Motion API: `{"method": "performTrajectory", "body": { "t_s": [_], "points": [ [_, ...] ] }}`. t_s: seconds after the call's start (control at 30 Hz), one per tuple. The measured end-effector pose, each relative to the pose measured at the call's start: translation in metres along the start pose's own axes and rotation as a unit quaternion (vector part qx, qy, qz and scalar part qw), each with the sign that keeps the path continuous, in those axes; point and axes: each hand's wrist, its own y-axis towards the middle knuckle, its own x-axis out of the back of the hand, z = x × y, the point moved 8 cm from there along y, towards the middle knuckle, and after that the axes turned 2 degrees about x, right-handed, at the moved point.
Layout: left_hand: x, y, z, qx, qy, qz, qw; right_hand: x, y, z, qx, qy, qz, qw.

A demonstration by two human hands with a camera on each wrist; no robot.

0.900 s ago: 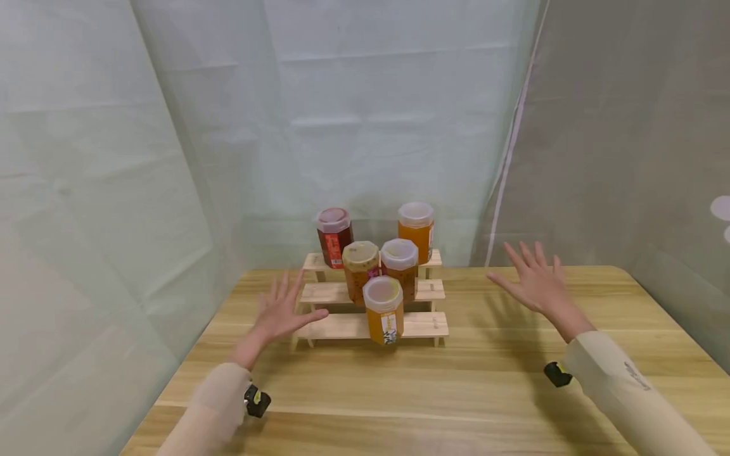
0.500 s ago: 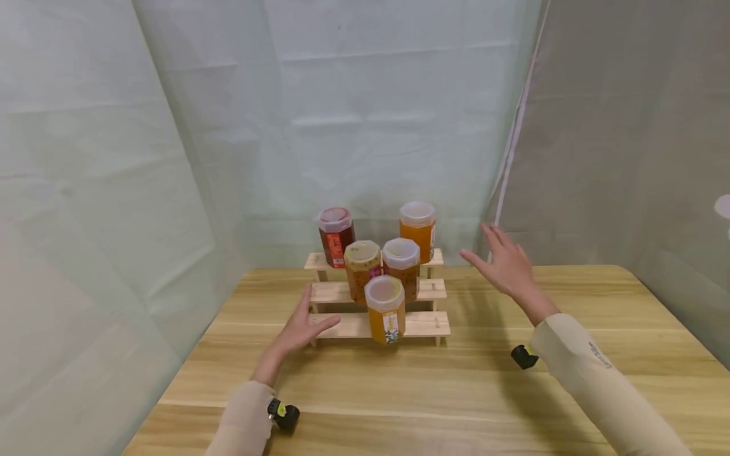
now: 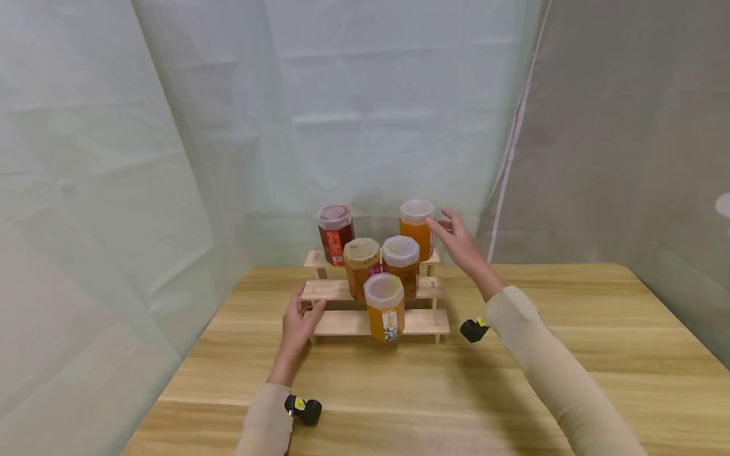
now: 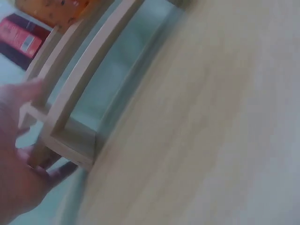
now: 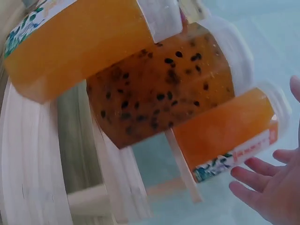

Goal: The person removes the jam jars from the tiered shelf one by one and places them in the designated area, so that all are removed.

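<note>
A three-step wooden stand (image 3: 424, 321) holds several capped jars. My left hand (image 3: 298, 327) is at the stand's left end. In the left wrist view its fingers (image 4: 58, 174) curl round the end leg while the thumb lies over the steps. My right hand (image 3: 463, 249) is beside the orange jar (image 3: 415, 237) on the top step's right side. Its fingers are spread and slightly bent around that jar, holding nothing; whether they touch it is unclear. In the right wrist view, the seeded jar (image 5: 159, 89) and the front orange jar (image 5: 84, 47) stand nearer the camera.
A dark red jar (image 3: 335, 235) sits at the top left. Two seeded jars, one with a yellowish lid (image 3: 362, 250), share the middle step. The front jar (image 3: 384, 310) is on the lowest step. Pale cloth (image 3: 371, 126) hangs behind the wooden table (image 3: 365, 392).
Both hands have moved inward. My left hand has reached the stand's left end and curled its fingers there. My right hand has moved left to the top-right jar. The jars stay put.
</note>
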Motion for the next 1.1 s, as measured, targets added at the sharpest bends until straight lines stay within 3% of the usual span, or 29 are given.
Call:
{"method": "performTrajectory", "body": {
  "t_s": [0.2, 0.5, 0.7, 0.93, 1.1],
  "points": [
    [-0.003, 0.007, 0.027, 0.051, -0.099, 0.013, 0.9937, -0.016, 0.012, -0.006, -0.019, 0.122, 0.001, 0.992],
    [-0.009, 0.013, 0.031, 0.074, -0.078, 0.037, 0.9935, -0.038, 0.023, -0.030, -0.034, 0.209, -0.008, 0.977],
    [-0.004, 0.013, 0.035, 0.092, -0.087, 0.043, 0.9910, -0.044, 0.024, -0.036, -0.025, 0.239, -0.009, 0.971],
    [-0.004, 0.013, 0.030, 0.067, -0.077, 0.054, 0.9933, -0.042, 0.024, -0.032, -0.011, 0.259, 0.042, 0.965],
    [-0.006, 0.010, 0.030, 0.065, -0.074, 0.055, 0.9937, -0.040, 0.025, -0.033, -0.011, 0.237, 0.066, 0.969]
  ]
}}
